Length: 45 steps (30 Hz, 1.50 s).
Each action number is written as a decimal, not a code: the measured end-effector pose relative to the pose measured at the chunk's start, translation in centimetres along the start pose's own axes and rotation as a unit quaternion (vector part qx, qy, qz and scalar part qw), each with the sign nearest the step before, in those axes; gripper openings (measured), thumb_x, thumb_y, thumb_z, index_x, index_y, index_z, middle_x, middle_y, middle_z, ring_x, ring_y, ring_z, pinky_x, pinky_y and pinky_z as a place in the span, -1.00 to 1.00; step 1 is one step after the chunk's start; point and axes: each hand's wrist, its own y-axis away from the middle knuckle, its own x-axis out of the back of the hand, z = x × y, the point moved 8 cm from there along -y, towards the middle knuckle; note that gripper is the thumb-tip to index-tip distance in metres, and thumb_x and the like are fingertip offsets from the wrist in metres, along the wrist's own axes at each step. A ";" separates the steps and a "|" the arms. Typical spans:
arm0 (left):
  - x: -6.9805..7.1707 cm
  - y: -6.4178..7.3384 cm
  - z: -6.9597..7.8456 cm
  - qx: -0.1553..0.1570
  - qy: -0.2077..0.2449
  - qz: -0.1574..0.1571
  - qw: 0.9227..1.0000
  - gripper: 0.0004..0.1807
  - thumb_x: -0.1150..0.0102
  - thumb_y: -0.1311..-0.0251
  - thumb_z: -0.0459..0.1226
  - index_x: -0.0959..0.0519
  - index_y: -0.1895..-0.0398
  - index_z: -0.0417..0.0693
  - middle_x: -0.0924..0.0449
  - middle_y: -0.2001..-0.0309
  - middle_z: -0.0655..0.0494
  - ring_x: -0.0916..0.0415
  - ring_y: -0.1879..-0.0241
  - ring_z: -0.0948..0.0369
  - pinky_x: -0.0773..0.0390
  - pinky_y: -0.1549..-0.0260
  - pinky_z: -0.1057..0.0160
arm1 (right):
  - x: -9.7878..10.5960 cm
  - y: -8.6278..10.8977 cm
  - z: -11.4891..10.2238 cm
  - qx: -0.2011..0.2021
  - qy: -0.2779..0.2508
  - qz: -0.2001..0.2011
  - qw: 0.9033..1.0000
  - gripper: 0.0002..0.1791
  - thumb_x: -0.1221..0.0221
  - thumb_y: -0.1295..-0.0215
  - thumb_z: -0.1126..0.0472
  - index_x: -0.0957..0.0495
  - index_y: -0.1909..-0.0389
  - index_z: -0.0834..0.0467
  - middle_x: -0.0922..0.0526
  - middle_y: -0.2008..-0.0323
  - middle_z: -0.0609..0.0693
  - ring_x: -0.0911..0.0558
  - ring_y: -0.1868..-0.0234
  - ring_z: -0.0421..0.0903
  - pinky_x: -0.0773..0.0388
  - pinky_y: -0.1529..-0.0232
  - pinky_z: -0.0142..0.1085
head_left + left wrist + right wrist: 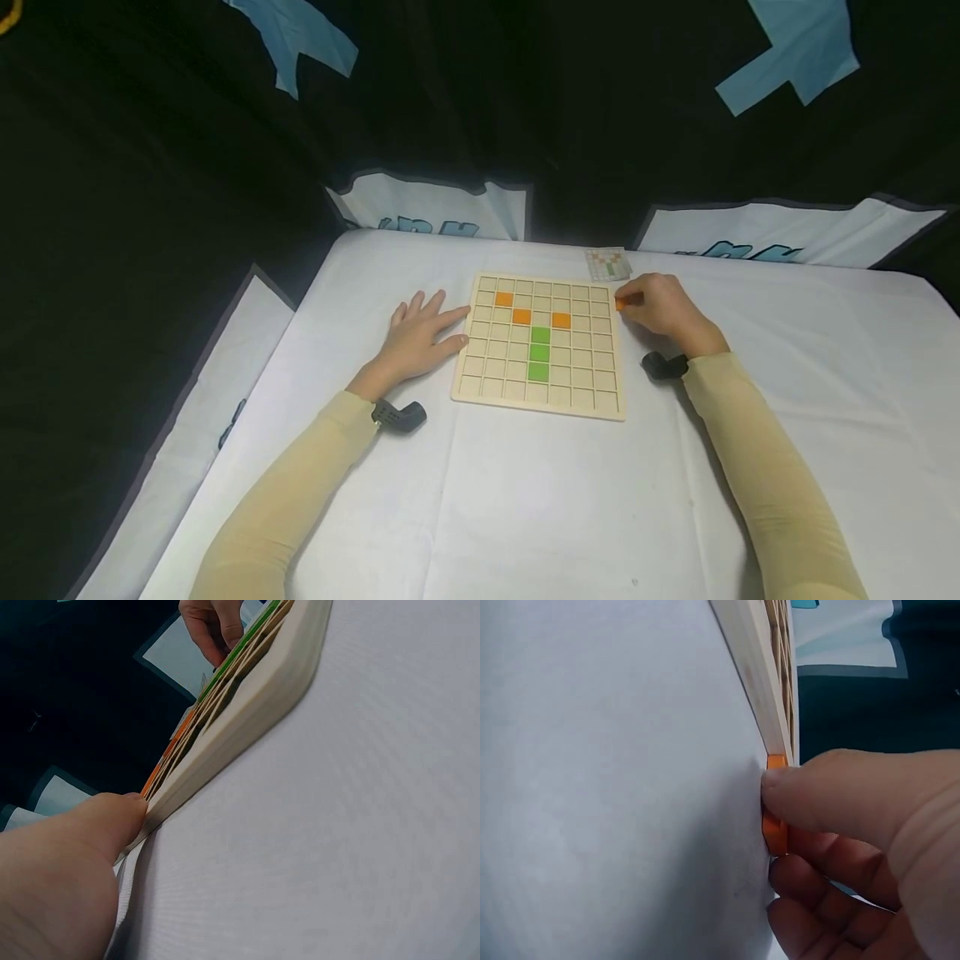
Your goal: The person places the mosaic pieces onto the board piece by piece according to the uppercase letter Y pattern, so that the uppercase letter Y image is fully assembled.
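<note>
A pale wooden grid board (495, 379) lies flat on the white table. Three orange square tiles (504, 298) and a column of three green square tiles (539, 352) sit in its cells. Beside the board's left edge my left hand (416, 340) lies with fingers spread, its thumb and a fingertip against the edge. The left wrist view shows that thumb (112, 817) at the board's side. My right hand (662, 307) pinches an orange tile (778, 834) between thumb and fingers, just off the board's right edge. That tile is partly hidden by the thumb.
A small card (608, 264) with a printed grid pattern lies behind the board's far right corner. Black cloth (480, 100) with blue tape pieces (810, 58) hangs behind the table. White tablecloth (540, 500) stretches in front of the board.
</note>
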 end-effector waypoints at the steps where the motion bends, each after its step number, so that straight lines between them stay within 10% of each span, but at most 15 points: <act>1: 0.0 0.0 0.0 0.000 0.000 0.000 1.000 -0.35 0.01 -0.42 0.14 -0.34 -0.52 0.22 0.04 -0.64 -0.21 0.28 -0.63 -0.30 0.30 -0.54 -0.37 | 0.0 0.0 0.0 0.001 0.000 -0.002 1.000 -0.62 -0.21 -0.27 0.42 -0.63 -0.12 0.40 -0.66 -0.08 0.34 -0.52 -0.01 0.15 -0.55 -0.20 0.07; 45: 0.2 0.1 0.1 -0.001 0.004 0.002 1.000 -0.35 0.00 -0.43 0.13 -0.35 -0.52 0.20 0.04 -0.64 -0.22 0.27 -0.63 -0.32 0.30 -0.54 -0.38 | 0.3 0.4 -2.8 0.071 -0.025 0.016 0.997 -0.67 -0.26 -0.20 0.39 -0.70 0.01 0.36 -0.72 -0.01 0.30 -0.58 0.09 0.10 -0.58 0.00 -0.08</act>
